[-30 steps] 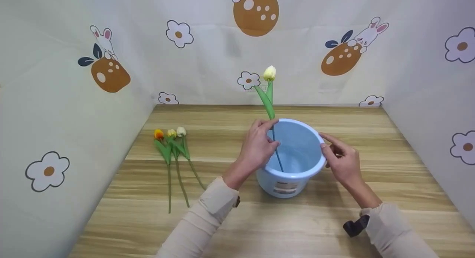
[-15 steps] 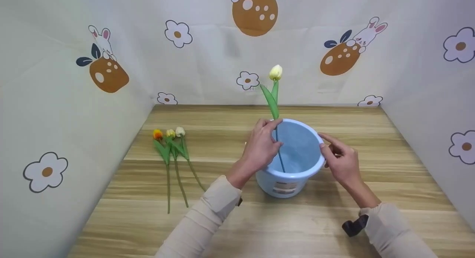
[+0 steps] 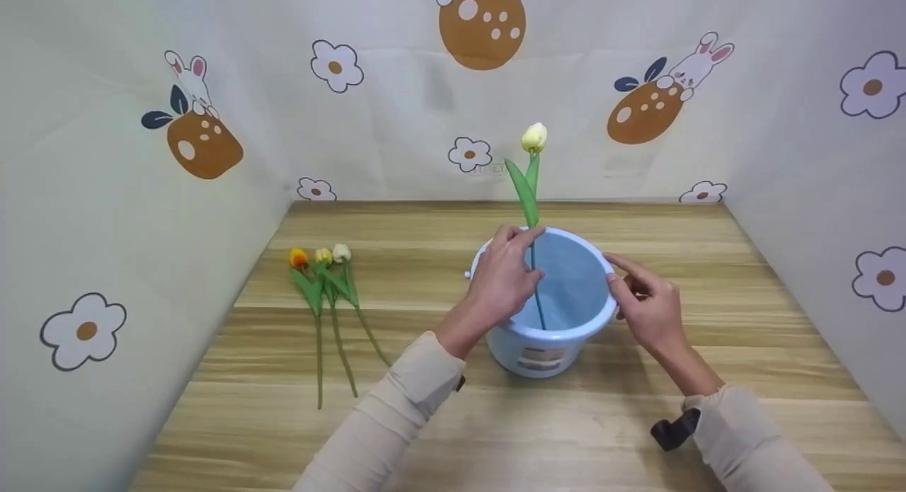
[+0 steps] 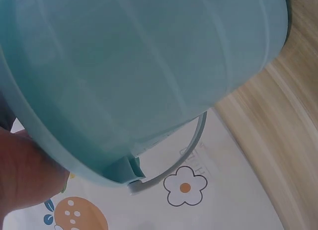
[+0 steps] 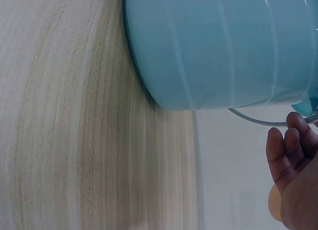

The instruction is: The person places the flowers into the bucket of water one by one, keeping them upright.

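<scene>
**Tulip pinched in L hand, bucket gripped by R hand**

Tulip (image 3: 526, 195) is held near-upright in L hand (image 3: 504, 276), stem clamped btwn thumb & index; bloom + leaves are above the fingers, lower stem is below them, inside bucket (image 3: 577, 287). Stem's foot is hidden by the near rim (image 3: 559, 334). Tulip's prob. artificial: to be judged v. light, w/ thin, bendy stem, so best taken mid-stem, under the leaves, bloom not squeezed. Bucket looks to be plastic: light, stiff, smooth, poss. slippery, easily slid or tipped; best held at the rim, as is done by R hand (image 3: 651, 304), thumb & index closed on it, other fingers curled below.

Further out, 3 loose tulips (image 3: 327, 276) are laid on the table (image 3: 580, 421), well left of the L fingers.

Handle (image 4: 201, 125) is shown plainly in L wrist view, not in head view; label (image 3: 541, 359) is seen in head view only. Whether handle's touched by R fingers can't be told from R wrist view.
</scene>
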A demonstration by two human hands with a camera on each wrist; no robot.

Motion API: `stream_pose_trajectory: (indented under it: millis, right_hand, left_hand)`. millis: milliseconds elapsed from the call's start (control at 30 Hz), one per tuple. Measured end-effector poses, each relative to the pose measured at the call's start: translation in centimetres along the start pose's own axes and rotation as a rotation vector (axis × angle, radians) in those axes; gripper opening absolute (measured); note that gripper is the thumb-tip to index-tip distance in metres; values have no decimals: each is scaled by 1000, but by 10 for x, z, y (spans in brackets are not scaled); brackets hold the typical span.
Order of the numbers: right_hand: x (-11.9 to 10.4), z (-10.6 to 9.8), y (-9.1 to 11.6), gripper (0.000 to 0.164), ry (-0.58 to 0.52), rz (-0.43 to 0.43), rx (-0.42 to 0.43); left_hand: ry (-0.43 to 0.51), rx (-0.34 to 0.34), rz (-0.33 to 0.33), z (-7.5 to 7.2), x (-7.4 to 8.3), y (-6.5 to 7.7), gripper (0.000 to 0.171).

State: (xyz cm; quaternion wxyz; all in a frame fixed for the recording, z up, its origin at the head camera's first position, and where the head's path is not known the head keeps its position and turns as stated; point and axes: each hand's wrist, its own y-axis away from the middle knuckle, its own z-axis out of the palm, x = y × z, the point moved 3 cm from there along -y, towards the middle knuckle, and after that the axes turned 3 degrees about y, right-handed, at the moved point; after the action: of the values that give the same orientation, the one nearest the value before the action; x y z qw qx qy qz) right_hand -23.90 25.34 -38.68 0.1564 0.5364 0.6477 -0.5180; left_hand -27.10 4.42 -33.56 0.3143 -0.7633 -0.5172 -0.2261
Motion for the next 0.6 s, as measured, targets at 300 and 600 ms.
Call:
stream_pose_trajectory:
  millis: [300,600]
  right_hand:
    - [0,1,-1,27,-64,-33,6]
    - [1,1,-1,27,-38,-25,8]
  left_hand:
    - [-52,-7,57,1,6,-3,60]
    - [-78,-61,21,4,9,-5,61]
